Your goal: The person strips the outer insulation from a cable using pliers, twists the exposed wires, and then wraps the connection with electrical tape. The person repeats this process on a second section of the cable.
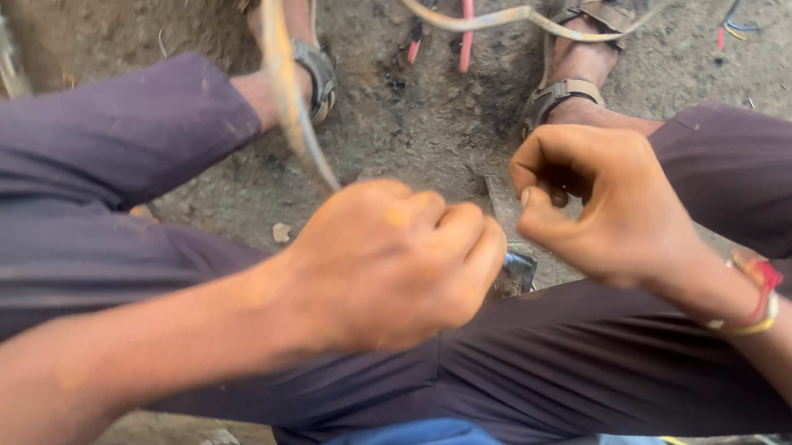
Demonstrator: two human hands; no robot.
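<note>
- Left hand (393,265) is seen closed in a fist around the near end of a pale, dirty cable (281,63); the cable is gripped inside the fingers and rises out of the top of the fist, up and away to the left.
- Purple trouser legs (69,187) are spread beneath both hands, with the left fist held above the lap between the knees.
- Bare earth floor (423,112) is seen beyond the fist, between the two legs.
- Right hand (595,201) is held just to the right of the left fist and apart from it, its fingers curled in and the thumb pressed to the forefinger; whether anything is pinched there cannot be told.
- Two sandalled feet (567,85) are planted past the hands, the cable looping over them.
- Red-handled pliers (445,19) are laid on the ground beyond the cable loop, well apart from both hands.
- A small metal piece (517,270) is glimpsed just beside the left knuckles, low between the hands.
- A thread wristband (757,298) is worn on the right wrist.
</note>
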